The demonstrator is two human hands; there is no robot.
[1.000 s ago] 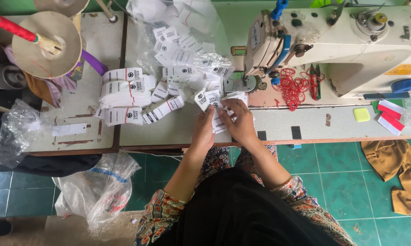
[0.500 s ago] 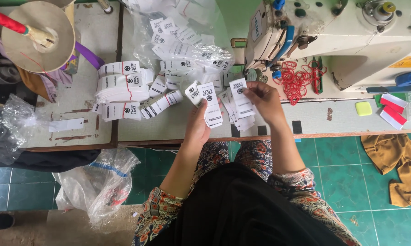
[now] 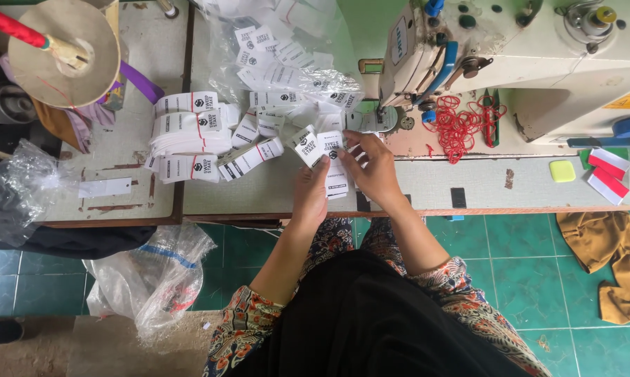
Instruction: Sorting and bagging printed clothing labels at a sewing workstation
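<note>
Both hands, the left hand (image 3: 310,197) and the right hand (image 3: 372,166), are grasping small white labels (image 3: 327,160) above the desk (image 3: 426,185) edge. These seem light and floppy; pinching the edges looks best.

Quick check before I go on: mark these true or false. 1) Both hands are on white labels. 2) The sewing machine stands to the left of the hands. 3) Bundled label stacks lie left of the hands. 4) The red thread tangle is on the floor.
1) True: the left hand and right hand both hold white labels.
2) False: the sewing machine stands to the right, above the hands.
3) True: bundled label stacks lie on the table to the left.
4) False: the red thread tangle lies on the machine bed.
</note>
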